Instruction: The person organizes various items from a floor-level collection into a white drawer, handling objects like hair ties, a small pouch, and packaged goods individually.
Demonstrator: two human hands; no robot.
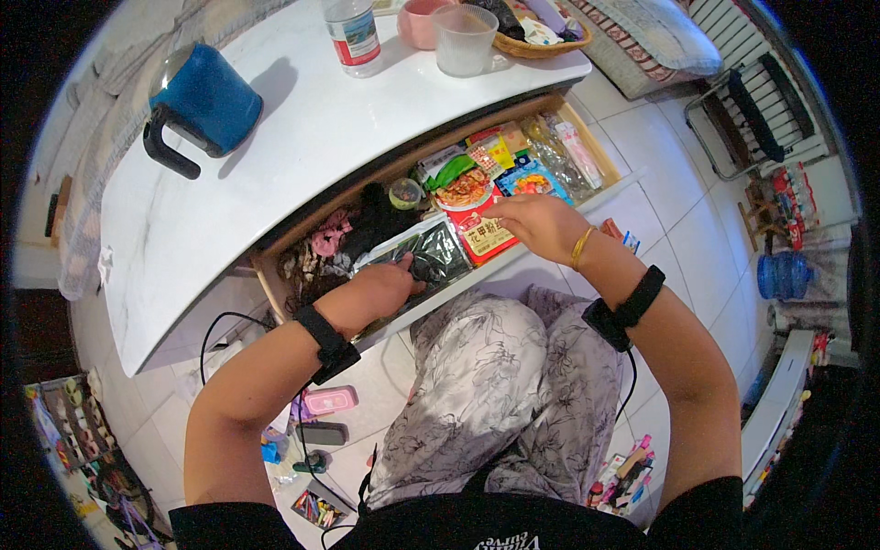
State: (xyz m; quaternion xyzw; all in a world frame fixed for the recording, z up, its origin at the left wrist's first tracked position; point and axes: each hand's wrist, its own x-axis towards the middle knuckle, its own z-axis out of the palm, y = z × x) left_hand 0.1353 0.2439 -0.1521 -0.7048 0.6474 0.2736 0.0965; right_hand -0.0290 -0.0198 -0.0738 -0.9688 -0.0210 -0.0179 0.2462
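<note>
An open drawer (pixel 605 194) under the white tabletop holds many small things. My left hand (pixel 385 285) rests in it on a black plastic-wrapped packet (pixel 440 254); whether the fingers grip it cannot be told. My right hand (pixel 533 218) is over the right edge of a red food packet (pixel 481 230), fingers stretched out; whether it touches the packet is unclear. A blue food packet (pixel 533 180) lies just beyond that hand. Left of the red packet are a small round green-rimmed container (pixel 405 194) and a pink scrunchie-like cloth (pixel 331 232). Clear plastic packaging (pixel 557 155) fills the right end.
On the white table (pixel 295 151) stand a blue kettle (pixel 220 103), a plastic bottle (pixel 354 38), a ribbed translucent cup (pixel 464 41), a pink cup (pixel 419 24) and a wicker basket (pixel 550 48). A pink case (pixel 331 399) and a box of pens (pixel 320 505) are on the tiled floor.
</note>
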